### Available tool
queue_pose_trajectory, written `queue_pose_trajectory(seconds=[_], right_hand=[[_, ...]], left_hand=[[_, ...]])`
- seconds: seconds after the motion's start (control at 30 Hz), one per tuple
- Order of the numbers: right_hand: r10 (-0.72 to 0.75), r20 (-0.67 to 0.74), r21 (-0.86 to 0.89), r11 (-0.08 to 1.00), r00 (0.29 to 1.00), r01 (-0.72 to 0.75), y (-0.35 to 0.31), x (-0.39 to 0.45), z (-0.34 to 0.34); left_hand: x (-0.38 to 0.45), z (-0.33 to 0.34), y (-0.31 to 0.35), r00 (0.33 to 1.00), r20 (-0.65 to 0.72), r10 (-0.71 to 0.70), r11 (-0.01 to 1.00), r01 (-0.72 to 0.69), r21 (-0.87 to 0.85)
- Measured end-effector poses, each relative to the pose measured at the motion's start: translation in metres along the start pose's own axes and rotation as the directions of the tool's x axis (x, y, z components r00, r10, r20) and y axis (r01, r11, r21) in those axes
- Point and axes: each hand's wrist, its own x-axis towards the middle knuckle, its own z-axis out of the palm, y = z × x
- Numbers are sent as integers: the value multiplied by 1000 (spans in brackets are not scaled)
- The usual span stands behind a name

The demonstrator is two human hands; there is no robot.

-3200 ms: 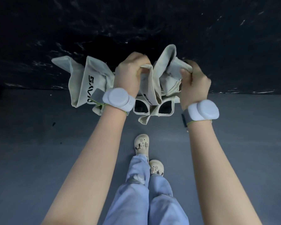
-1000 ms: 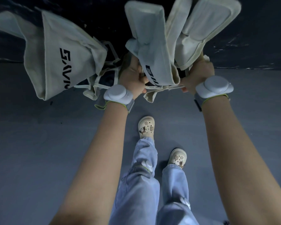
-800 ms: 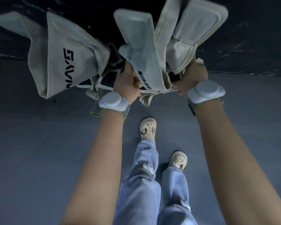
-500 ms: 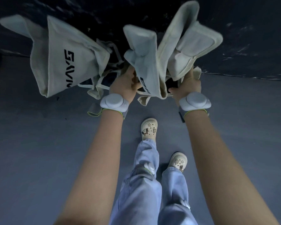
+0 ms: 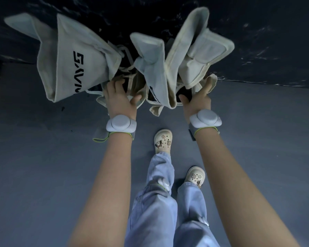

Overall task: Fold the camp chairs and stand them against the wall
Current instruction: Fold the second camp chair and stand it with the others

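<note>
Leaning against the dark wall point(image 5: 257, 32), the folded chair point(image 5: 89, 56) stands with its cream canvas bunched into several upright flaps. On the left flap black block lettering runs vertically; it reads roughly "SAVAS", though the lowest letters are cut by a fold and I cannot be sure of them. A second strip of black print shows on the lower edge of the middle flap point(image 5: 150, 68), too hidden to read.

Both hands reach forward to the chair's lower part. The left hand point(image 5: 119, 98) has its fingers spread and loosely extended, fingertips among the fabric and webbing straps below the lettered flap, thumb out to the right; it presses there without closing round anything. The right hand point(image 5: 198, 102) is likewise open, index finger straight up along the edge of the right padded flap point(image 5: 203, 52), thumb pointing left toward the middle flap, touching the cloth rather than gripping it.

Each wrist wears a white round device on a grey strap point(image 5: 120, 124) edged in green. Below, on the grey floor point(image 5: 43, 175), stand two cream clogs point(image 5: 162, 140) with small charms, under light blue jeans point(image 5: 155, 211).
</note>
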Motion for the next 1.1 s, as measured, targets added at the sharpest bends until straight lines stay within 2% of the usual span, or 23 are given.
queue_pose_trajectory(seconds=[0.23, 0.43, 0.77, 1.1], right_hand=[[102, -32, 54, 994, 994, -100, -1, 8, 19], [40, -40, 6, 999, 998, -39, -4, 8, 22], [31, 70, -151, 988, 997, -20, 9, -1, 11], [38, -18, -174, 984, 999, -41, 9, -16, -1]], left_hand=[[-7, 10, 11, 998, 69, -6, 999, 9, -42], [-4, 17, 17, 996, 53, -67, 993, 72, -93], [1, 7, 13, 996, 91, 17, 1000, -17, -1], [-6, -8, 11, 990, 134, 48, 999, -46, -17]])
